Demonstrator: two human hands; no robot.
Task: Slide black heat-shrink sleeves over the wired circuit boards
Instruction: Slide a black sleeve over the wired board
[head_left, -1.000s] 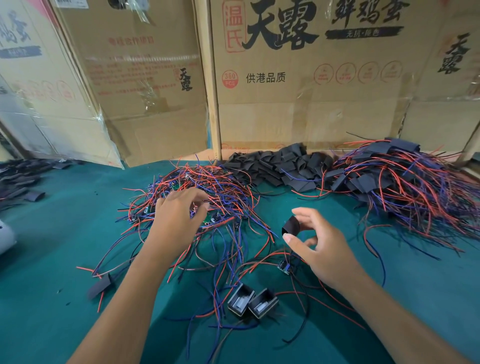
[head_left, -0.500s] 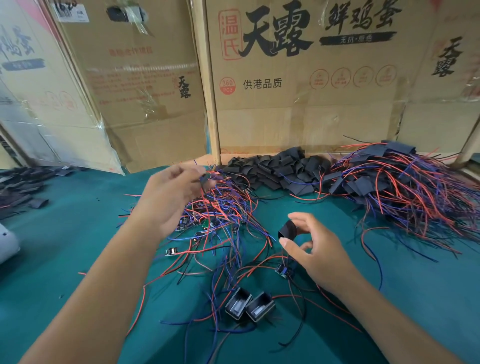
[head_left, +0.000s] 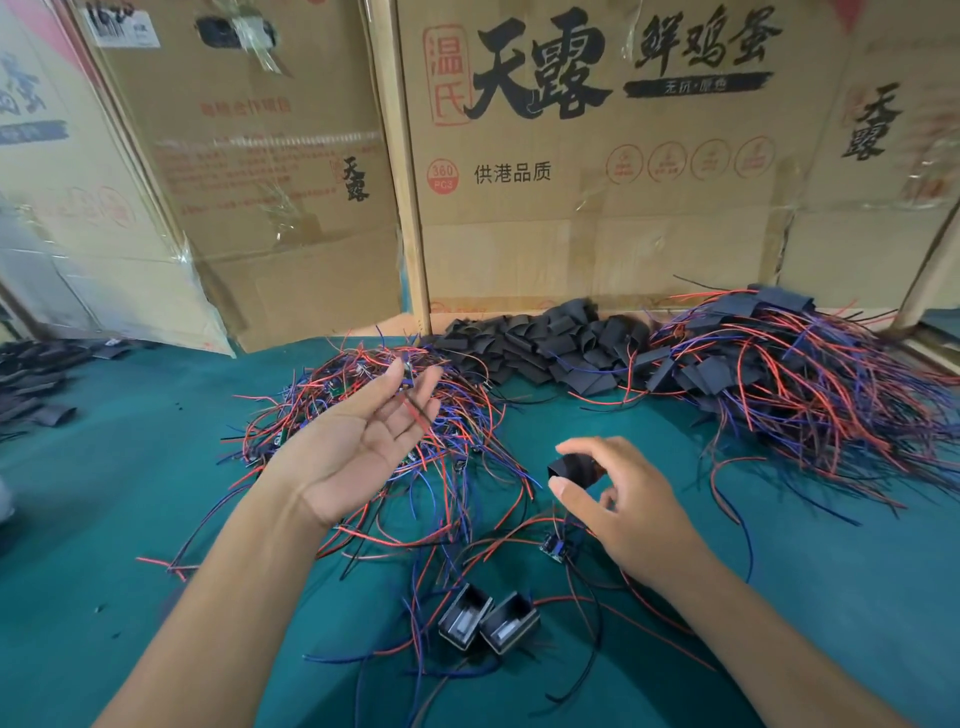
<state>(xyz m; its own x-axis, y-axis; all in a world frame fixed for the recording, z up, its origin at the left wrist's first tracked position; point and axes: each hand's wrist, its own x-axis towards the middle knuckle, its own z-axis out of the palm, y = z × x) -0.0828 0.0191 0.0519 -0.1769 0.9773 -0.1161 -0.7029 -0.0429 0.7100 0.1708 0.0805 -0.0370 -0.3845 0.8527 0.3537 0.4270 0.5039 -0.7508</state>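
My left hand (head_left: 363, 441) hovers palm up over the tangle of red, blue and black wired boards (head_left: 467, 415), fingers straight, with a couple of thin wires lying across them. To its right, my right hand (head_left: 634, 514) pinches one black heat-shrink sleeve (head_left: 574, 467) between thumb and forefinger, its open end facing left. A small blue circuit board (head_left: 555, 548) lies on the green table just below that hand. The heap of loose black sleeves (head_left: 545, 348) sits behind, against the cardboard.
A large pile of sleeved, wired boards (head_left: 805, 379) fills the right side. Two black box-shaped parts (head_left: 488, 621) lie among wires near the front. Cardboard boxes (head_left: 597, 208) wall off the back. More black sleeves (head_left: 31, 379) lie at the far left.
My left hand lifted out of the wire tangle, pulling wires up, then turned palm up with its fingers spread. My right hand stayed in place with the sleeve.
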